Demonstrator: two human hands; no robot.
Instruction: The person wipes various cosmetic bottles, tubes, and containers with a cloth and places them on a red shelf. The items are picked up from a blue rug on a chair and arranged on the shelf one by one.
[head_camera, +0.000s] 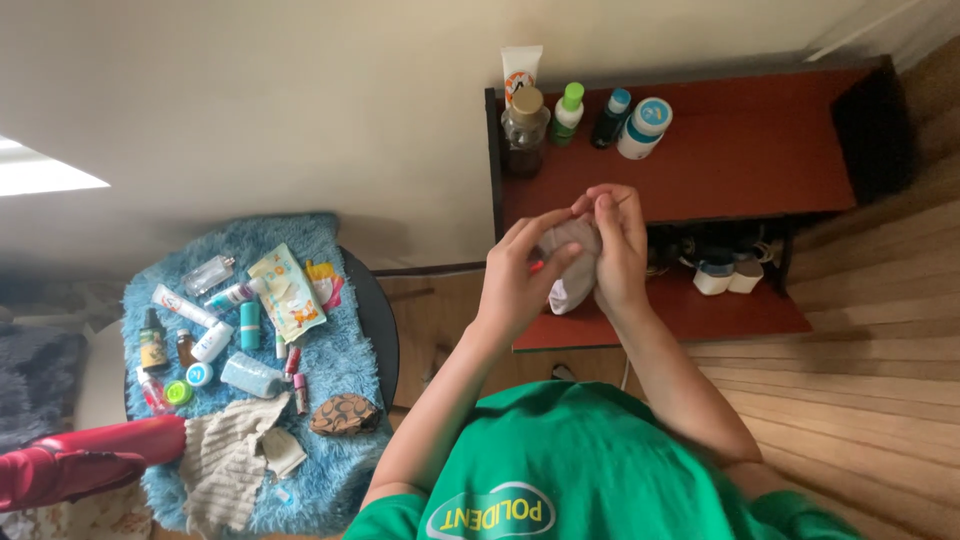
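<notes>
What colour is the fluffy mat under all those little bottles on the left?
The fluffy mat is light blue, seen in the head view.

Left hand (520, 275) and right hand (617, 240) gripping grey sock (568, 262), red shelf (740, 150) beyond

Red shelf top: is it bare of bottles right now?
No: along the back edge of the red shelf stand a white tube, a brown bottle, a green-capped bottle and two blue-capped ones.
</notes>
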